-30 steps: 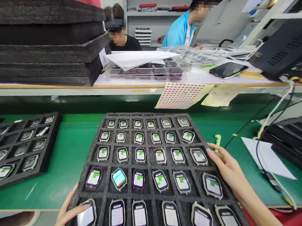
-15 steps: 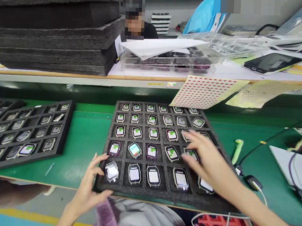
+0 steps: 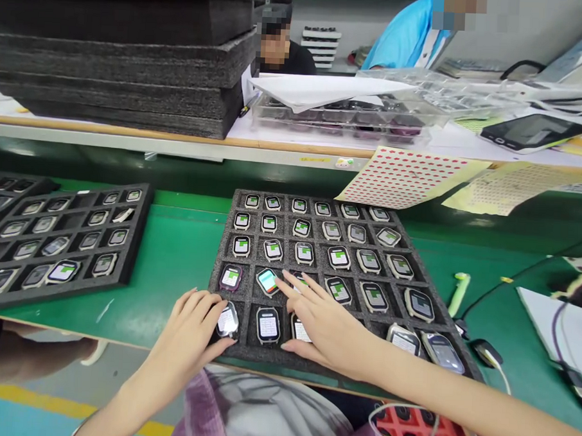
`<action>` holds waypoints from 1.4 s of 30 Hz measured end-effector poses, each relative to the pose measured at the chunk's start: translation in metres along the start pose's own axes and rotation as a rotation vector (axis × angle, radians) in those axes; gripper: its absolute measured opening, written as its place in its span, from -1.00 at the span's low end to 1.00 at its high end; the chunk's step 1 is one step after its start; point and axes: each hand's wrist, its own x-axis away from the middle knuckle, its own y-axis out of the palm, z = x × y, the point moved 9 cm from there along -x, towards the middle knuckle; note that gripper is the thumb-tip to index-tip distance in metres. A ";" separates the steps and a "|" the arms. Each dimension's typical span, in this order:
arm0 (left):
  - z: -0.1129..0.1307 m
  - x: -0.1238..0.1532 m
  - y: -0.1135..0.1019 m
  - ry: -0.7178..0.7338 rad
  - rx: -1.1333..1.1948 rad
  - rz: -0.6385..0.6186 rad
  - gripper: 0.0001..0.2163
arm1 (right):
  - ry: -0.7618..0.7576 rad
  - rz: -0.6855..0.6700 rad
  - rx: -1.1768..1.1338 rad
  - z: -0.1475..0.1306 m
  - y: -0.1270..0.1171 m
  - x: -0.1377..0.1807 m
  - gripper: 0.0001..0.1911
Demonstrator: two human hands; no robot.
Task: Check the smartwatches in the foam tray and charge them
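A black foam tray (image 3: 247, 348) holds rows of square-faced smartwatches without straps, most with lit screens. My left hand (image 3: 190, 326) is at the tray's near left corner, with thumb and curled forefinger at opposite edges of a smartwatch (image 3: 228, 320), which still sits in its pocket. My right hand (image 3: 322, 319) is over the near middle pockets with fingers spread and nothing visible in it. It partly covers a white-screened smartwatch (image 3: 301, 329) and another behind it. Beside its fingertips a smartwatch with a turquoise screen (image 3: 267, 282) lies tilted in its pocket.
Another foam tray of watches (image 3: 138, 237) lies to the left. Tall black foam blocks (image 3: 119, 63) stand on the shelf. Sticker sheets (image 3: 413, 178) hang from its edge. A green tool (image 3: 458, 295) and cables lie right. A red tray (image 3: 407, 429) is below the table. Two people are beyond.
My right hand has swept left from the right columns to the near middle pockets. My left hand has moved from the tray's edge onto the corner smartwatch. The view has shifted slightly.
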 end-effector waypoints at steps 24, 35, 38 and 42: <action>-0.015 -0.007 -0.009 -0.131 0.439 -0.110 -0.68 | 0.012 0.040 -0.038 -0.004 -0.002 -0.002 -0.82; -0.009 -0.034 -0.018 -0.218 1.433 0.181 -0.60 | 0.041 -0.169 0.157 -0.021 0.018 -0.039 -0.63; -0.004 -0.043 -0.016 -0.268 1.647 0.151 -0.61 | 0.055 -0.138 -0.024 -0.014 0.016 -0.037 -0.66; 0.000 -0.047 -0.011 -0.309 1.772 0.133 -0.57 | 0.155 0.023 -0.471 0.007 -0.005 -0.019 -0.59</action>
